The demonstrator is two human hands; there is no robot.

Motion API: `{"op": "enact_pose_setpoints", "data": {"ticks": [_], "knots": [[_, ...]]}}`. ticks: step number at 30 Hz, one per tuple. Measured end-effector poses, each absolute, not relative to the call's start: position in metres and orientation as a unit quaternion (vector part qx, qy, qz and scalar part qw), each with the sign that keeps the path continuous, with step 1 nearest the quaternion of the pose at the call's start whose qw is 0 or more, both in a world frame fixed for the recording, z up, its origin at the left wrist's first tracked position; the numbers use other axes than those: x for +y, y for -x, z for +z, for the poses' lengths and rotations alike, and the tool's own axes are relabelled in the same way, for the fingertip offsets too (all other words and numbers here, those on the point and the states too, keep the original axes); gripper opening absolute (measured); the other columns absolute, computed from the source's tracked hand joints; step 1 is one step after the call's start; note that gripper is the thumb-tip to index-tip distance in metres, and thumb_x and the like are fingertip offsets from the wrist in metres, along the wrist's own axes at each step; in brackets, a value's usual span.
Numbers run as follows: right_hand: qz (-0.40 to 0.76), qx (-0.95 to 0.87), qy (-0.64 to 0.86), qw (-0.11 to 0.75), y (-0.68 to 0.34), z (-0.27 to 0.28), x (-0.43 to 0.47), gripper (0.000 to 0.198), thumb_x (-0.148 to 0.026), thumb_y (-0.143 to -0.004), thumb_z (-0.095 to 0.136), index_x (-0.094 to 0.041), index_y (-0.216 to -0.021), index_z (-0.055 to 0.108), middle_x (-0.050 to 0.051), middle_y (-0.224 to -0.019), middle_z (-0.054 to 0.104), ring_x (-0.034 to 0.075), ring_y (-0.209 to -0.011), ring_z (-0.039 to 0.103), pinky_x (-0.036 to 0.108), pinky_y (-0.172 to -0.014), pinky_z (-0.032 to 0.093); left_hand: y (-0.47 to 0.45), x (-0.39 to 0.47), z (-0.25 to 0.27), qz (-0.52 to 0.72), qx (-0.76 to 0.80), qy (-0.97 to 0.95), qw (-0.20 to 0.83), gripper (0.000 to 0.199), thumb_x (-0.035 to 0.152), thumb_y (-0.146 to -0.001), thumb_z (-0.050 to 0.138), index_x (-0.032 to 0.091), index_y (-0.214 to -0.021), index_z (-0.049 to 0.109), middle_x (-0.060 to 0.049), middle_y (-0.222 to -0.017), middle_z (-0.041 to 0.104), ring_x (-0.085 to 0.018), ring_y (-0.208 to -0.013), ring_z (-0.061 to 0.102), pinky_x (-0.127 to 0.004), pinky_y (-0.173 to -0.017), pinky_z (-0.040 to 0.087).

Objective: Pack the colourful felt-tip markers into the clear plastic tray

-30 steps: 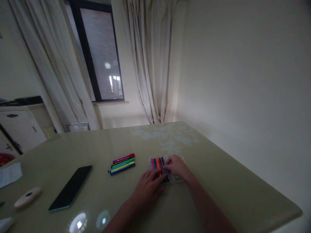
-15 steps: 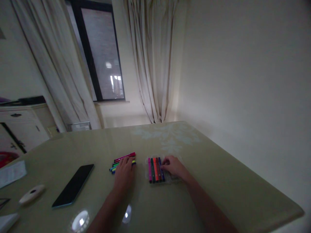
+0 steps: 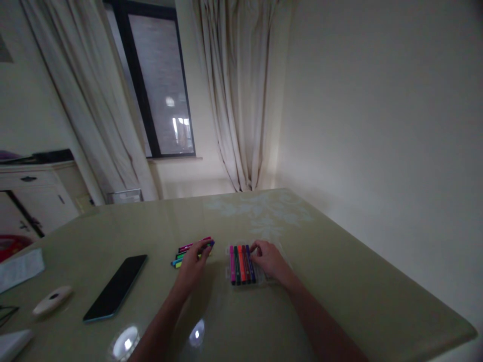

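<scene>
My left hand (image 3: 195, 259) pinches a blue marker (image 3: 212, 244), raised a little above the loose pile; most of the marker is hidden by my fingers. Under and beside that hand lie several markers, among them a magenta marker (image 3: 184, 248) and a light blue one (image 3: 176, 261). A clear plastic case (image 3: 228, 273) lies open to the right, with several markers (image 3: 242, 264) side by side in it: pink, green, orange, brown and dark blue. Curled at the case, my right hand (image 3: 268, 257) has its fingertips against the dark blue marker's side; what they grip is hidden.
The glossy table (image 3: 151, 226) carries a black phone (image 3: 115, 288), a white oval object (image 3: 53, 300), a round clear thing (image 3: 125, 343) and a paper sheet (image 3: 22, 269) on the left. A wall (image 3: 377, 125) borders the table's right side.
My left hand has closed on the blue marker and lifted it slightly off the pile. My right hand stays at the case.
</scene>
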State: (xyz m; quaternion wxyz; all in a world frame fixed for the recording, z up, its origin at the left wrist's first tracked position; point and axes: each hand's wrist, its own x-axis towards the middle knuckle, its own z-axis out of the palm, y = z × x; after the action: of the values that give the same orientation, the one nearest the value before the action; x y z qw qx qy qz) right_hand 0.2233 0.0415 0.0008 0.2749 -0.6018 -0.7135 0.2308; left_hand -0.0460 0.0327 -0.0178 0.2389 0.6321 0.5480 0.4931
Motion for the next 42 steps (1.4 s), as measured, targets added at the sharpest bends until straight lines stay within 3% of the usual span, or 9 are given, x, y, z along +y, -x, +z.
{"op": "enact_pose_setpoints", "data": {"ticks": [4, 7, 13, 17, 21, 24, 27, 35, 42], "knots": [[0.291, -0.733, 0.509, 0.346, -0.210, 0.001, 0.036, 0.013, -0.016, -0.084, 0.069, -0.017, -0.096, 0.075, 0.001, -0.076, 0.069, 0.015, -0.071, 0.059, 0.024, -0.065, 0.041, 0.034, 0.025, -0.010, 0.527, 0.500, -0.557, 0.403, 0.053, 0.060, -0.081, 0.069, 0.017, -0.112, 0.073, -0.012, -0.110, 0.076, -0.026, -0.096, 0.071, -0.034, -0.077, 0.056], [0.370, -0.735, 0.409, 0.394, -0.198, 0.004, 0.028, 0.014, -0.027, -0.090, 0.066, -0.019, -0.095, 0.075, 0.003, -0.086, 0.073, 0.016, -0.079, 0.064, 0.026, -0.072, 0.047, 0.022, 0.015, -0.004, 0.538, 0.455, -0.515, 0.487, 0.052, 0.059, -0.077, 0.076, 0.017, -0.107, 0.070, -0.012, -0.111, 0.076, -0.025, -0.100, 0.071, -0.032, -0.077, 0.057], [0.453, -0.707, 0.362, 0.404, -0.184, 0.006, 0.017, 0.020, -0.036, -0.083, 0.075, -0.018, -0.092, 0.075, 0.003, -0.083, 0.074, 0.018, -0.076, 0.068, 0.027, -0.071, 0.051, 0.010, 0.009, -0.003, 0.550, 0.416, -0.486, 0.536, 0.046, 0.054, -0.072, 0.084, 0.019, -0.097, 0.068, -0.007, -0.098, 0.077, -0.023, -0.093, 0.074, -0.034, -0.083, 0.059], [0.469, -0.686, 0.373, 0.414, -0.193, 0.006, 0.026, 0.026, -0.040, -0.080, 0.077, -0.018, -0.092, 0.075, 0.005, -0.086, 0.077, 0.019, -0.078, 0.070, 0.030, -0.073, 0.053, 0.007, 0.010, -0.003, 0.529, 0.430, -0.548, 0.485, 0.046, 0.055, -0.081, 0.075, 0.020, -0.110, 0.070, -0.010, -0.109, 0.077, -0.026, -0.098, 0.074, -0.039, -0.085, 0.060], [0.445, -0.626, 0.466, 0.440, -0.221, 0.007, 0.045, 0.030, -0.044, -0.077, 0.075, -0.017, -0.091, 0.073, 0.006, -0.082, 0.076, 0.019, -0.073, 0.069, 0.028, -0.063, 0.050, 0.000, 0.004, -0.010, 0.433, 0.452, -0.715, 0.311, 0.037, 0.046, -0.092, 0.064, 0.024, -0.121, 0.071, -0.011, -0.118, 0.075, -0.028, -0.110, 0.070, -0.045, -0.097, 0.055], [0.466, -0.599, 0.504, 0.412, -0.238, 0.005, 0.054, 0.036, -0.045, -0.074, 0.077, -0.016, -0.094, 0.072, 0.006, -0.083, 0.075, 0.018, -0.068, 0.068, 0.026, -0.057, 0.045, -0.009, -0.004, -0.018, 0.349, 0.424, -0.805, 0.223, 0.037, 0.037, -0.092, 0.066, 0.026, -0.126, 0.070, -0.012, -0.130, 0.070, -0.029, -0.121, 0.063, -0.045, -0.107, 0.049], [0.500, -0.590, 0.493, 0.398, -0.242, 0.004, 0.054, 0.043, -0.045, -0.072, 0.078, -0.017, -0.104, 0.073, 0.006, -0.089, 0.077, 0.017, -0.073, 0.068, 0.024, -0.060, 0.043, -0.016, -0.009, -0.022, 0.276, 0.397, -0.857, 0.176, 0.044, 0.033, -0.090, 0.069, 0.028, -0.133, 0.066, -0.011, -0.137, 0.066, -0.030, -0.126, 0.059, -0.047, -0.110, 0.046], [0.499, -0.603, 0.502, 0.368, -0.237, 0.005, 0.052, 0.038, -0.053, -0.081, 0.070, -0.017, -0.089, 0.075, 0.003, -0.078, 0.071, 0.013, -0.067, 0.062, 0.021, -0.055, 0.037, -0.001, -0.006, -0.013, 0.234, 0.395, -0.878, 0.134, 0.041, 0.028, -0.085, 0.073, 0.026, -0.126, 0.068, -0.010, -0.131, 0.069, -0.029, -0.120, 0.062, -0.044, -0.105, 0.047], [0.496, -0.608, 0.499, 0.368, -0.236, -0.003, 0.056, 0.032, -0.047, -0.081, 0.074, -0.015, -0.084, 0.073, 0.001, -0.071, 0.069, 0.013, -0.062, 0.064, 0.021, -0.052, 0.039, 0.006, -0.003, -0.011, 0.236, 0.387, -0.882, 0.128, 0.037, 0.032, -0.088, 0.070, 0.025, -0.125, 0.069, -0.010, -0.130, 0.069, -0.028, -0.118, 0.063, -0.044, -0.104, 0.047]]}}
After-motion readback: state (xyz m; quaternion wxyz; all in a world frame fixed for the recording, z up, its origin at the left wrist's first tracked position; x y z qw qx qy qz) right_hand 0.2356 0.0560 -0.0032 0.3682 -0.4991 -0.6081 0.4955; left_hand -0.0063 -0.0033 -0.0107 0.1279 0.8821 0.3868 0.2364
